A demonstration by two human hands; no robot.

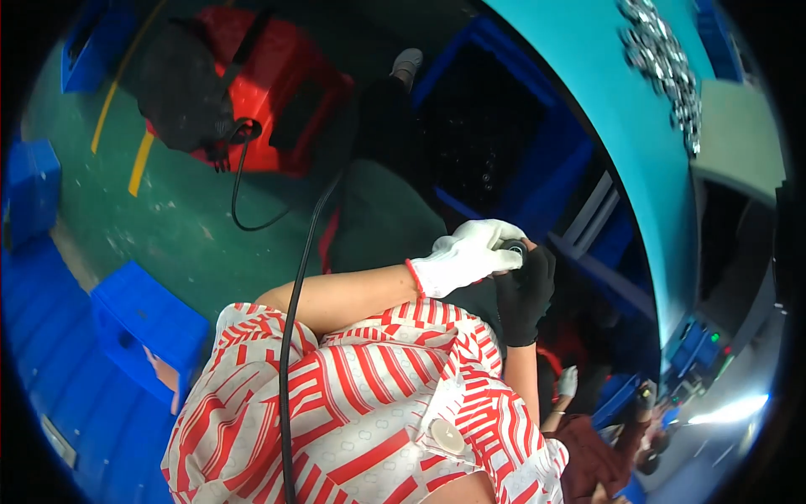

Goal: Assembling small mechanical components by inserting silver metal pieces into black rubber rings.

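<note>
My left hand [470, 254], in a white knit glove with a red cuff, has its fingers closed round a small dark round piece [515, 247] with a pale ring on its face. My right hand [527, 294], in a black glove, meets it from the right, and its fingers are also closed at the same piece. Both hands are held together above my lap, near the edge of a teal tabletop [617, 101]. The underside of the piece is hidden by the gloves.
Shiny metal parts [662, 63] lie heaped on the tabletop. Beyond my hands is a blue crate [516, 50] with dark contents. A red stool [285, 84] carries a black bag [180, 88]; a black cable [290, 361] crosses my left arm. Another person's white-gloved hand [568, 382] shows lower right.
</note>
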